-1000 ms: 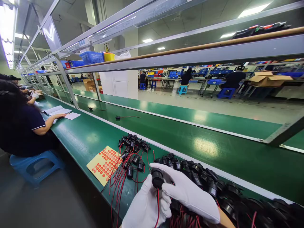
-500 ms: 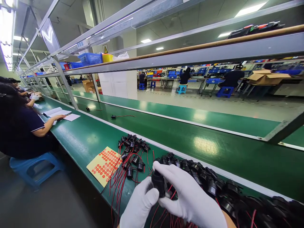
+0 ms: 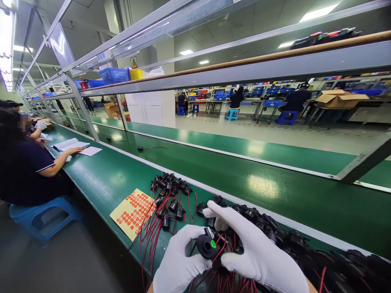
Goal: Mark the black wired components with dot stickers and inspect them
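Observation:
My left hand [image 3: 179, 260], in a white glove, grips a small black cylindrical part [image 3: 203, 246] between thumb and fingers. The part's round end with a dark hole faces me, and a green mark shows on its side. My right hand [image 3: 255, 250], gloved too, is just right of it with thumb and fingers apart, holding nothing visible. Under and beyond this hand runs a heap of similar black parts [image 3: 295, 242], with red wires trailing towards me. A smaller pile of wired black parts [image 3: 166, 221] lies to the left, next to a yellow sheet of red round stickers [image 3: 128, 219].
A white strip [image 3: 192, 185] divides the green bench [image 3: 97, 173] from a long green surface behind it, where two wired parts lie. A metal-framed shelf [image 3: 214, 79] crosses above. To the left a co-worker sits on a blue stool [image 3: 45, 217], one hand by an open notebook [image 3: 71, 144].
The black part has turned, so its round end and green mark now show. My right hand has come off it and opened; my left hand keeps hold.

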A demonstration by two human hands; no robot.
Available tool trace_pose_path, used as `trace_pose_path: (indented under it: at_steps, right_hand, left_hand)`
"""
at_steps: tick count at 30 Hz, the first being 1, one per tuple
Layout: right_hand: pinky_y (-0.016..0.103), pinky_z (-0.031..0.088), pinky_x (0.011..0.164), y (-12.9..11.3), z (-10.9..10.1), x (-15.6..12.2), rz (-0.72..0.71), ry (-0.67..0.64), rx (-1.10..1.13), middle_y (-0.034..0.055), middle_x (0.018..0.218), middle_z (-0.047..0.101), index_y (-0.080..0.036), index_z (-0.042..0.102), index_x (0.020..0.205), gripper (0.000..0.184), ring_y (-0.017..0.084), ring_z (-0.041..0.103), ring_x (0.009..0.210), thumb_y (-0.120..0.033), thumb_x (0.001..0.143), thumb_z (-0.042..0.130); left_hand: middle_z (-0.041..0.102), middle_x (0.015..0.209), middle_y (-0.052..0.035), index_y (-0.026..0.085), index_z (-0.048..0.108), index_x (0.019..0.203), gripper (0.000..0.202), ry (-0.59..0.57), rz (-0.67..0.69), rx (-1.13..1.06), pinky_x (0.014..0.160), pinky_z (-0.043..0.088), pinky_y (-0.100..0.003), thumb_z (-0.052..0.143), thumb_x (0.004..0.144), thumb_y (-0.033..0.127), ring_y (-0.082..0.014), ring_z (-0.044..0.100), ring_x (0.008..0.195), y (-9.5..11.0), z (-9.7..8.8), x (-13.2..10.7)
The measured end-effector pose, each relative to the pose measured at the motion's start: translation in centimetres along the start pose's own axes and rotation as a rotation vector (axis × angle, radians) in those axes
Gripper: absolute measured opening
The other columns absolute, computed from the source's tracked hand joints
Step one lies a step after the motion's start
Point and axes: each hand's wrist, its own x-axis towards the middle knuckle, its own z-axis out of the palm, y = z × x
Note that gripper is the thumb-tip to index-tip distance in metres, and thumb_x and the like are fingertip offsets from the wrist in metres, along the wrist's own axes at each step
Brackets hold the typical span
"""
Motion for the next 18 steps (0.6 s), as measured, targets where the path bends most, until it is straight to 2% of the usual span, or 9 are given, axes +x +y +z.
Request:
trace_pose_path:
  at_steps: [5,8,10,13,15,16,18]
  right_hand:
    - [0.038,0.056,0.093,-1.5,0.0,0.2,-0.094,-0.014,-0.138,0.0086,0.129,0.066,-0.031,0.033,0.153,0.103,0.029,0.066,0.11,-0.011,0.061,0.076]
    - [0.034,0.055,0.092,-2.5,-0.1,0.8,-0.116,-0.031,-0.126,0.0047,0.119,0.07,-0.032,0.049,0.142,0.085,0.024,0.068,0.104,-0.006,0.064,0.072]
    - [0.03,0.055,0.087,-2.9,-0.1,1.2,-0.094,-0.048,-0.031,0.0007,0.109,0.072,-0.033,0.06,0.126,0.07,0.02,0.068,0.098,-0.002,0.064,0.065]
    - [0.029,0.054,0.081,-2.5,-0.1,1.7,-0.036,-0.031,0.147,-0.0008,0.098,0.07,-0.03,0.066,0.109,0.058,0.019,0.066,0.088,-0.004,0.059,0.059]
    - [0.032,0.054,0.081,-1.8,0.0,1.7,0.026,-0.02,0.219,0.0004,0.096,0.068,-0.027,0.067,0.103,0.051,0.021,0.065,0.087,-0.007,0.056,0.059]
    - [0.034,0.054,0.082,-1.5,0.1,1.6,0.062,-0.03,0.243,0.0014,0.098,0.068,-0.027,0.067,0.102,0.049,0.022,0.065,0.088,-0.01,0.056,0.061]
    - [0.037,0.054,0.083,-0.8,0.2,1.6,0.127,-0.065,0.293,0.0033,0.101,0.068,-0.026,0.067,0.111,0.052,0.024,0.065,0.091,-0.017,0.06,0.066]
  left_hand:
    - [0.072,0.11,-0.0069,0.023,0.073,0.107,0.045,0.014,0.049,0.091,0.095,0.046,-0.033,0.078,0.077,0.056,-0.0257,0.064,0.105,0.0,0.1,0.0]
    - [0.073,0.109,-0.0069,0.024,0.074,0.109,0.039,0.058,0.009,0.184,0.093,0.047,-0.033,0.078,0.08,0.048,-0.026,0.064,0.103,1.0,0.5,-0.1]
    - [0.073,0.109,-0.0073,0.025,0.074,0.112,0.034,0.129,0.002,0.245,0.093,0.047,-0.034,0.077,0.082,0.041,-0.0267,0.065,0.104,1.7,1.2,-0.4]
    - [0.074,0.106,-0.0079,0.028,0.077,0.111,0.034,0.308,0.028,0.257,0.093,0.045,-0.035,0.082,0.078,0.035,-0.0282,0.065,0.102,2.2,2.4,-0.8]
    - [0.074,0.104,-0.0085,0.028,0.078,0.108,0.037,0.421,0.035,0.229,0.093,0.044,-0.037,0.086,0.073,0.037,-0.0294,0.064,0.1,2.0,2.8,-1.0]
    - [0.074,0.101,-0.0088,0.027,0.079,0.104,0.038,0.431,0.032,0.196,0.092,0.043,-0.036,0.088,0.07,0.041,-0.0293,0.063,0.098,1.8,2.8,-1.0]
    - [0.073,0.093,-0.0094,0.021,0.078,0.098,0.047,0.322,-0.029,0.015,0.082,0.045,-0.035,0.084,0.068,0.057,-0.0261,0.063,0.086,1.0,2.6,-0.9]
